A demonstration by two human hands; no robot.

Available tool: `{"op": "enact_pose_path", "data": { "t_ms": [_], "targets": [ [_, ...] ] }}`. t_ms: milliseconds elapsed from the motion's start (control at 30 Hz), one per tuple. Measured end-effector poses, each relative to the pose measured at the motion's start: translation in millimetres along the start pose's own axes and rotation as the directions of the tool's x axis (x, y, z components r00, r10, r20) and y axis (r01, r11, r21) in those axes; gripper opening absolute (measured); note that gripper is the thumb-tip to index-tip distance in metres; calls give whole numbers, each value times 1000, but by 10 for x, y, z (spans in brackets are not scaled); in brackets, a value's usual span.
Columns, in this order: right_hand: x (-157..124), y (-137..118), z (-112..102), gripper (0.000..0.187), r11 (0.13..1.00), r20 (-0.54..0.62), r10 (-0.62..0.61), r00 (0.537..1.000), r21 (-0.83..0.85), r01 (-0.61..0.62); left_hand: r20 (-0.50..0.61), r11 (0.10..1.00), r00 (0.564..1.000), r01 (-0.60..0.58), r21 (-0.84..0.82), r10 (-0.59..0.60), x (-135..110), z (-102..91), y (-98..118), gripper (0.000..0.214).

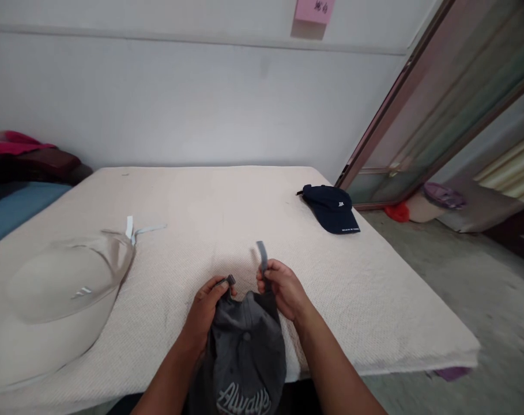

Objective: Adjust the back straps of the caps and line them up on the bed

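A dark grey baseball cap (248,340) with "Always" in white lettering is held over the near edge of the table, its back pointing away from me. My left hand (210,305) pinches the short end of its back strap, where a small buckle (231,280) shows. Between the fingers of my right hand (283,285) is the long strap (262,253), its free tip sticking up. The two strap ends are apart. Part of the cap's brim lies beyond the bottom of the view.
Large beige sun hats (63,288) with loose ties lie at the left. A navy cap (331,207) sits at the far right of the cloth-covered table (210,202). Behind stands a white wall (179,104); a sliding glass door (400,115) is at the right.
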State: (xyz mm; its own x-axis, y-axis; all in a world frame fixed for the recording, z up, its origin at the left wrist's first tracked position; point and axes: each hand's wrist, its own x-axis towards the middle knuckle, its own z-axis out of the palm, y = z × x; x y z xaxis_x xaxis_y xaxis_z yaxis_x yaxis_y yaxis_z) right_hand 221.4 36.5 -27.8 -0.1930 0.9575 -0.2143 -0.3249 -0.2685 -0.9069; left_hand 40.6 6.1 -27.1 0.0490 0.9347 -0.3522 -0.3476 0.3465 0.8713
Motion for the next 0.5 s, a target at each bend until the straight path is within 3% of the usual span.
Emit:
{"op": "enact_pose_path", "data": {
  "t_ms": [33, 100, 333, 500],
  "targets": [
    [-5, -14, -5, 9, 989, 1, 11, 1000, 145, -11, -3, 1000, 1000, 6, 3, -6, 3, -4, -14, 18],
    [-7, -31, 5, 10, 974, 10, 31, 999, 223, -32, -12, 1000, 1000, 20, -14, -20, 5, -10, -35, 16],
    [-19, 6, 158, 25, 989, 107, 114, 988, 82, -123, 79, 993, 996, 54, -102, -46, -21, -2, -27, 12],
    [-21, 101, 241, 24, 990, 198, 33, 980, -142, -4, 79, 999, 997, 9, 53, -13, -34, -4, -45, 11]
  ]
}}
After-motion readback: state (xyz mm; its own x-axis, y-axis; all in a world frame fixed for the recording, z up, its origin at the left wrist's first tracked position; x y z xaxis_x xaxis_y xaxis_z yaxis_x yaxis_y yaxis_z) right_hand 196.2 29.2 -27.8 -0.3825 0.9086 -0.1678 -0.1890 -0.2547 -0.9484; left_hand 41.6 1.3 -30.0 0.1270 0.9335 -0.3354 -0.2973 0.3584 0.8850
